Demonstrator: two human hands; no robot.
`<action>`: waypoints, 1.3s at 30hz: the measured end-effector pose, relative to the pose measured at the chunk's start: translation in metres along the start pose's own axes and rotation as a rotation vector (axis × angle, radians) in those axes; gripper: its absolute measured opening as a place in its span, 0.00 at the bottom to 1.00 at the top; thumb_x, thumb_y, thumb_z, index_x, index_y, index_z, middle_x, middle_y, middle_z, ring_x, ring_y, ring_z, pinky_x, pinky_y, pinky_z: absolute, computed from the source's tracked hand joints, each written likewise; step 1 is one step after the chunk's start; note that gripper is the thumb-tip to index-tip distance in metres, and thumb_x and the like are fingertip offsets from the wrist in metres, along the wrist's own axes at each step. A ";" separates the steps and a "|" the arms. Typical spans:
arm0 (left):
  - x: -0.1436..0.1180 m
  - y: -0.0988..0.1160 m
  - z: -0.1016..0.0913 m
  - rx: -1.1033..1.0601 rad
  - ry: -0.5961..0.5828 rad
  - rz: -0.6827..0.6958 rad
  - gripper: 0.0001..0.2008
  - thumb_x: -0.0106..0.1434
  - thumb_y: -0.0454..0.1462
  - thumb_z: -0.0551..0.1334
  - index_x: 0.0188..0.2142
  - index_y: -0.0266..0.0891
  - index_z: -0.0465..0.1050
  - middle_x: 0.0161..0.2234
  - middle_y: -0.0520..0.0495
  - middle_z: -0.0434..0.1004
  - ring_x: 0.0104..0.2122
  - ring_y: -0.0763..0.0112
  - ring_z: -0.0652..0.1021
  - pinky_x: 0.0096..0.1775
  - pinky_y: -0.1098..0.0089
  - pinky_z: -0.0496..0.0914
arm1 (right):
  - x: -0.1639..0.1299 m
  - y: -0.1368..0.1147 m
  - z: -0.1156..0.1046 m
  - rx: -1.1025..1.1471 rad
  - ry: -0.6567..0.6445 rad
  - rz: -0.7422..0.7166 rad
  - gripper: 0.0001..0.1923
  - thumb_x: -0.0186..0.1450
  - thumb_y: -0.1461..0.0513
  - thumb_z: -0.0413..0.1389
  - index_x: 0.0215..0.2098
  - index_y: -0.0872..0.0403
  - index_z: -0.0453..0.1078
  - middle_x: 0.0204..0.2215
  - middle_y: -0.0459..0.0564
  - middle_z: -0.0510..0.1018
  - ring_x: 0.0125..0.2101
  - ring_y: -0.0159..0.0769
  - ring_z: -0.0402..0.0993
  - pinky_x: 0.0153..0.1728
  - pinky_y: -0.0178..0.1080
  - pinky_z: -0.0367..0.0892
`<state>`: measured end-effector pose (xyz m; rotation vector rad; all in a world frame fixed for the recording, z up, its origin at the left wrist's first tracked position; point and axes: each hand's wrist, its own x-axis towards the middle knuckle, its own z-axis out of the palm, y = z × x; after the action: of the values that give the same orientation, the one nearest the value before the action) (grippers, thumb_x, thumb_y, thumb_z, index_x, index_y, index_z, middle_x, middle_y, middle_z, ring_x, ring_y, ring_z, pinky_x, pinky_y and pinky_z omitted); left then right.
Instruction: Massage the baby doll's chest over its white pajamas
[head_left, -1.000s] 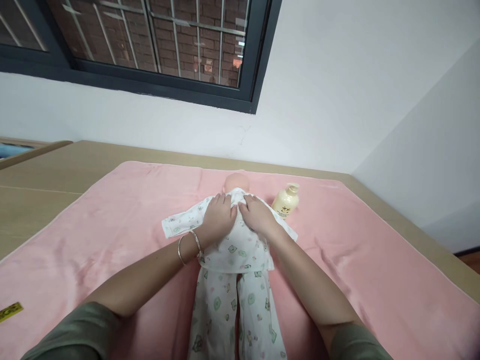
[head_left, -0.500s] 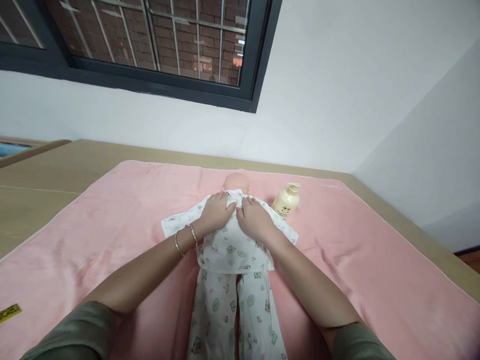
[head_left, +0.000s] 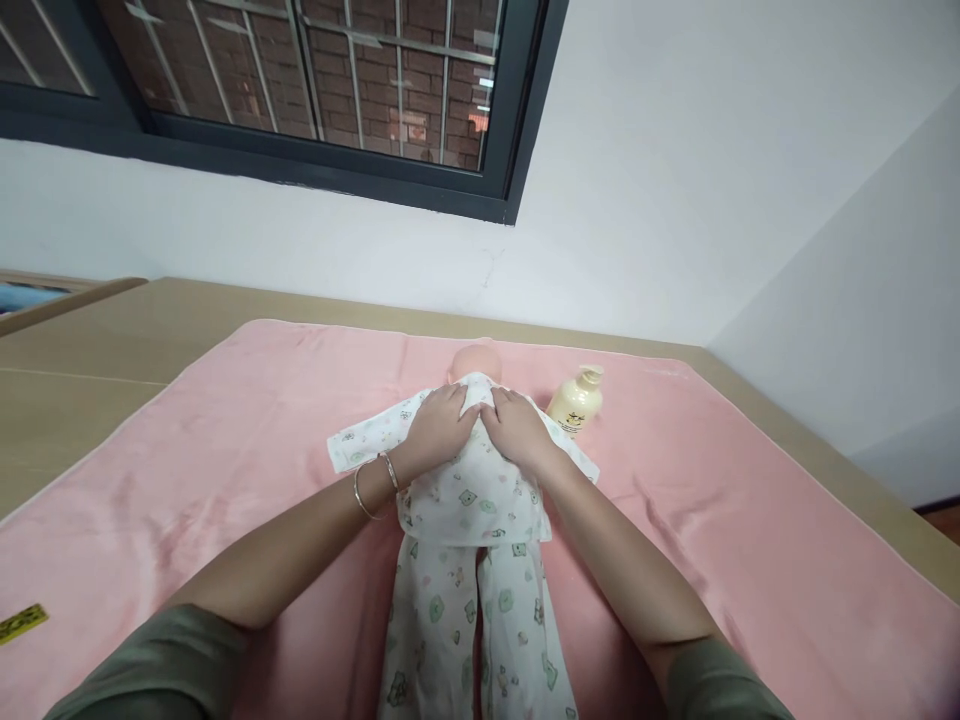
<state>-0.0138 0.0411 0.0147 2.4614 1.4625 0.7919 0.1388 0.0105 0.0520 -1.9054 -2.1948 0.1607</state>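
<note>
A pink blanket [head_left: 712,560] carries a doll [head_left: 474,505], bottle [head_left: 576,402] and yellow strip [head_left: 22,624]

Olive-green sleeves [head_left: 169,650] end near the elbows; silvery jewellery [head_left: 392,472] rings the left wrist.

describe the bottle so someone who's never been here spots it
On the pink blanket, find the printed white top. Past its sleeve, to the right of the right hand, sits the bottle. Its pale yellow, rounded body and pump head set it apart from the patterned sleeve beside it.
</note>
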 end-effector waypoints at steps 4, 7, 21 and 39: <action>0.009 -0.007 -0.002 -0.031 -0.033 -0.060 0.17 0.72 0.43 0.48 0.47 0.37 0.71 0.46 0.38 0.80 0.49 0.54 0.78 0.53 0.56 0.71 | -0.011 -0.011 -0.002 -0.045 -0.045 -0.040 0.27 0.76 0.58 0.41 0.66 0.65 0.62 0.67 0.67 0.63 0.68 0.52 0.58 0.66 0.47 0.51; 0.007 -0.007 0.002 -0.006 -0.008 -0.059 0.16 0.72 0.43 0.49 0.46 0.38 0.72 0.45 0.39 0.80 0.49 0.54 0.78 0.53 0.56 0.70 | -0.010 -0.007 -0.002 0.003 -0.056 -0.056 0.28 0.76 0.57 0.39 0.68 0.63 0.60 0.69 0.65 0.62 0.69 0.50 0.56 0.67 0.46 0.51; -0.001 0.000 0.010 0.008 0.051 -0.084 0.24 0.73 0.43 0.48 0.60 0.33 0.67 0.59 0.36 0.75 0.59 0.54 0.72 0.62 0.56 0.64 | 0.009 0.015 0.008 0.070 -0.027 0.017 0.33 0.76 0.52 0.40 0.72 0.64 0.53 0.70 0.64 0.59 0.70 0.48 0.54 0.68 0.45 0.49; 0.004 -0.004 0.005 -0.003 -0.041 -0.110 0.22 0.73 0.45 0.47 0.56 0.34 0.69 0.53 0.34 0.75 0.57 0.50 0.72 0.59 0.53 0.65 | -0.006 0.001 -0.005 0.085 -0.055 -0.063 0.27 0.76 0.57 0.40 0.68 0.63 0.60 0.67 0.64 0.64 0.68 0.49 0.58 0.66 0.47 0.53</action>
<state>-0.0128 0.0470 0.0105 2.3567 1.5654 0.7177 0.1419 0.0042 0.0560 -1.8057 -2.2419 0.2948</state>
